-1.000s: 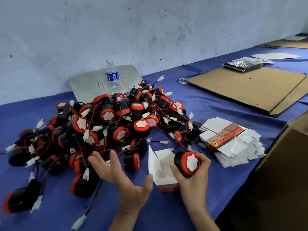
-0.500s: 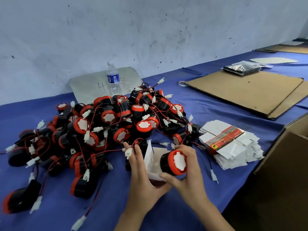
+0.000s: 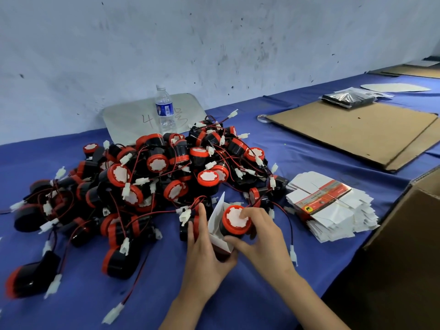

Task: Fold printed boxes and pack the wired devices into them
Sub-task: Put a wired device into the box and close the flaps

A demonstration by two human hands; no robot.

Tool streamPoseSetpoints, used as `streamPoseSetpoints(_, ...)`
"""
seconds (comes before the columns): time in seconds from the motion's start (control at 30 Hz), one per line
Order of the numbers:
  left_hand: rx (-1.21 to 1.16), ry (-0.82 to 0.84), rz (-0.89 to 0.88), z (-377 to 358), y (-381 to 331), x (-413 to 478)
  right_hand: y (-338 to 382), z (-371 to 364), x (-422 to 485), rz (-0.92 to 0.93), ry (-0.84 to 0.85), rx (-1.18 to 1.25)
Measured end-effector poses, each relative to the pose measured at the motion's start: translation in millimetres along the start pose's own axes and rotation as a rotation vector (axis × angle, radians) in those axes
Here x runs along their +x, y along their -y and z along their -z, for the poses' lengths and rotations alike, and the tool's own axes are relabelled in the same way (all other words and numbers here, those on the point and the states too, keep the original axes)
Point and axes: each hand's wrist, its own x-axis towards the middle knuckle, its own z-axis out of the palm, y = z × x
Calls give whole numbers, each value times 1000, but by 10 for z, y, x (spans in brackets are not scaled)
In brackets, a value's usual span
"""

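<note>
A box (image 3: 216, 214) in the left hand (image 3: 204, 254) grip, a wired device (image 3: 232, 220) in the right hand (image 3: 263, 236) grip

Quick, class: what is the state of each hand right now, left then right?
Left hand: closed, holding the box.
Right hand: closed, gripping the device at the box's mouth.

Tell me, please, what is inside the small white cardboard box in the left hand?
A black round device with an orange rim and white face sits partly inside, gripped by the right hand. The box hides its lower body.
</note>
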Motion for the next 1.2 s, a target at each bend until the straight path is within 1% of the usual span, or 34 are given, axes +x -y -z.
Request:
streamPoseSetpoints(0.13, -26, 0, 27, -10, 14, -7, 57, -19, -12, 129, 6, -169)
streamPoseSetpoints(0.2, -36, -4, 8, -11, -1, -14, 75, -10, -47, 136, 47, -196)
streamPoseSetpoints(0.27, -11, -53, -66, 3, -24, -11, 48, 17, -61, 156, 116, -220)
streamPoseSetpoints(0.3, 13, -114, -132, 5, -31, -11, 28, 37, -64, 164, 160, -205)
streamPoseSetpoints(0.33, 20, -165, -188, -1, -29, -14, 13, 55, -60, 148, 200, -138)
streamPoseSetpoints(0.37, 10, -176, -212, 1, -33, -10, 1, 71, -46, 109, 212, -28)
streamPoseSetpoints(0.4, -10, -154, -200, 4, -43, -2, -8, 87, -26, 56, 165, 92)
streamPoseSetpoints(0.43, -14, -128, -174, 6, -44, 2, -27, 104, 1, -22, 68, 197)
streamPoseSetpoints(0.47, -9, -117, -157, 6, -32, 2, -59, 120, 41, -138, -34, 277)
streamPoseSetpoints(0.5, 0, -124, -149, 8, -19, 1, -95, 139, 94, -276, -82, 348)
streamPoseSetpoints(0.53, -3, -135, -145, 9, -14, 2, -129, 151, 158, -408, -56, 429)
streamPoseSetpoints(0.57, -10, -143, -142, 11, -15, 1, -162, 147, 219, -522, 8, 531)
streamPoseSetpoints(0.6, -16, -149, -144, 8, -19, 1, -199, 133, 274, -619, 64, 663)
streamPoseSetpoints(0.63, -19, -156, -148, 9, -21, 0, -231, 120, 327, -702, 82, 807)
streamPoseSetpoints(0.67, -22, -163, -146, 13, -25, 3, -245, 111, 376, -756, 66, 946)
streamPoseSetpoints(0.7, -30, -166, -139, 20, -35, 6, -237, 111, 413, -772, 34, 1061)
streamPoseSetpoints(0.77, -42, -171, -145, 38, -53, 11, -191, 105, 453, -720, -36, 1179)
streamPoseSetpoints(0.8, -39, -169, -152, 42, -58, 10, -161, 105, 454, -655, -69, 1155)
streamPoseSetpoints(0.83, -37, -159, -148, 43, -60, 7, -129, 116, 447, -557, -102, 1045)
streamPoseSetpoints(0.87, -39, -142, -133, 44, -67, 1, -99, 138, 437, -426, -130, 866)
streamPoseSetpoints(0.93, -44, -107, -95, 48, -78, -1, -58, 148, 416, -115, -125, 442)
streamPoseSetpoints(0.97, -42, -90, -83, 44, -76, -2, -48, 129, 396, 5, -114, 259)
streamPoseSetpoints(1.0, -34, -75, -84, 43, -78, 0, -42, 98, 377, 79, -105, 131)
streamPoseSetpoints(1.03, -25, -64, -93, 42, -76, 2, -36, 71, 351, 110, -88, 54)
streamPoseSetpoints(1.13, -19, -38, -114, 24, -52, 8, -53, 37, 273, 117, -11, -40)
streamPoseSetpoints(1.2, -32, -39, -112, 19, -45, 16, -59, 57, 246, 168, 17, -143)
